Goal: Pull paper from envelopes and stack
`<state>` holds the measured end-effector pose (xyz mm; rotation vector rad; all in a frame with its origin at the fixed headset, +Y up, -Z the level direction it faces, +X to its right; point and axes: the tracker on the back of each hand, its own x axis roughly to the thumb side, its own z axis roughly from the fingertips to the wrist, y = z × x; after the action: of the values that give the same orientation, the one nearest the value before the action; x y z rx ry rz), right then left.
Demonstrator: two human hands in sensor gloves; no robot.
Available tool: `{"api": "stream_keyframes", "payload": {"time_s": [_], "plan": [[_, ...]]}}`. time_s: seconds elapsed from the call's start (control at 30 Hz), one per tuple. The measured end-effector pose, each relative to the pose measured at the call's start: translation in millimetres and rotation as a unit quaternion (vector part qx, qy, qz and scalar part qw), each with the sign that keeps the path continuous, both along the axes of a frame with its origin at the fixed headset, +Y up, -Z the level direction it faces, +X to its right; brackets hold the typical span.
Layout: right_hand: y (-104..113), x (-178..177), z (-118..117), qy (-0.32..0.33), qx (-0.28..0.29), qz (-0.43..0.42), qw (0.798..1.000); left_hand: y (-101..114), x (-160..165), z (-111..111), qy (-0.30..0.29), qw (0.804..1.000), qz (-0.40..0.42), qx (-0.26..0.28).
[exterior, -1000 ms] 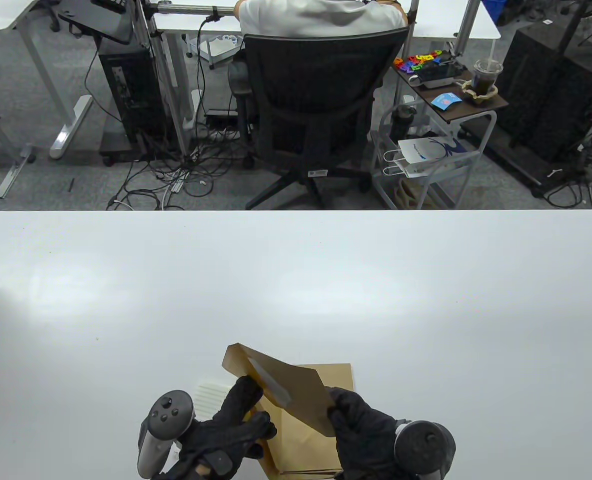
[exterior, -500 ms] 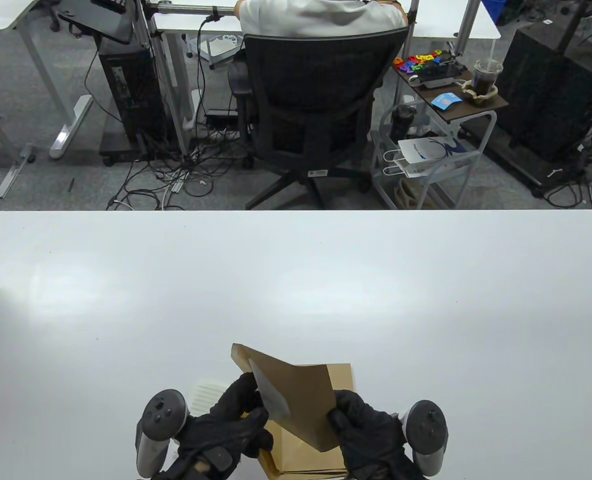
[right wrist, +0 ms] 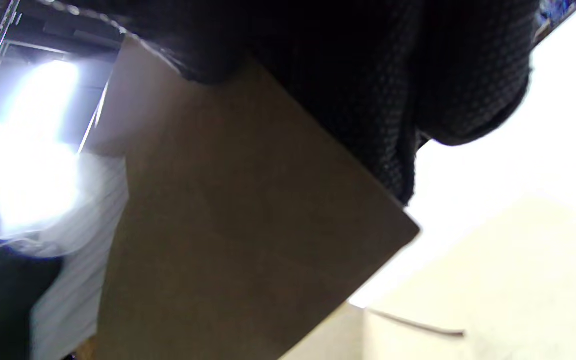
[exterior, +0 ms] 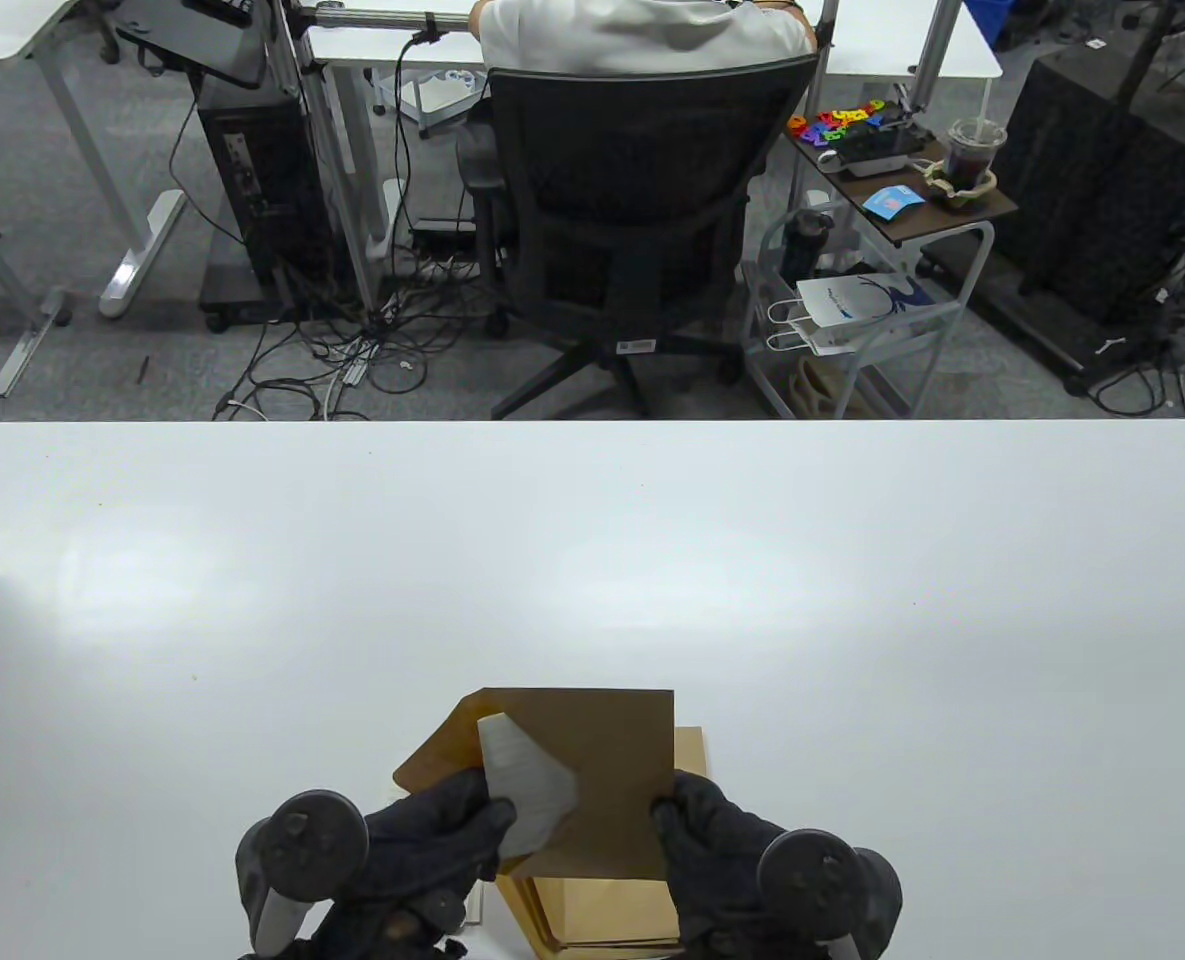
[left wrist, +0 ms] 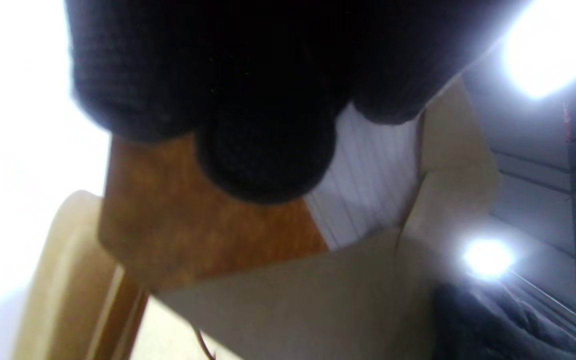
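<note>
I hold a brown envelope [exterior: 592,770] up above the table's near edge, its flap open to the left. My right hand [exterior: 717,845] grips its right lower edge. My left hand [exterior: 442,835] pinches a white lined paper [exterior: 524,790] that sticks out of the envelope's mouth. The left wrist view shows the lined paper [left wrist: 368,180] emerging between flap and envelope body [left wrist: 293,300]. The right wrist view shows the envelope's back [right wrist: 238,230] under my fingers. A stack of brown envelopes [exterior: 602,910] lies on the table below.
The white table [exterior: 592,560] stretches far beyond my hands. An office chair [exterior: 632,220] with a seated person and a small cart [exterior: 882,300] stand past the far edge.
The envelope has turned from tilted to facing flat and square. The white paper has come further out of its mouth under my left hand. The white paper beside my left hand is now hidden.
</note>
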<state>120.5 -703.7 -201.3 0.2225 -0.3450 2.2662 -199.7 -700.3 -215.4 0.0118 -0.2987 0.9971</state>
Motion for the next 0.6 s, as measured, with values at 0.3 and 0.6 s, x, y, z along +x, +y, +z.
{"api": "stream_keyframes", "payload": {"time_s": [0.3, 0.6], "plan": [[2, 26, -6, -0.027, -0.031, -0.098, 0.994, 21, -70, -18, 0.054, 0.995, 0.074, -0.032], [3, 45, -12, -0.043, -0.063, -0.165, 0.983, -26, -108, -36, -0.006, 0.971, 0.027, -0.239]]}}
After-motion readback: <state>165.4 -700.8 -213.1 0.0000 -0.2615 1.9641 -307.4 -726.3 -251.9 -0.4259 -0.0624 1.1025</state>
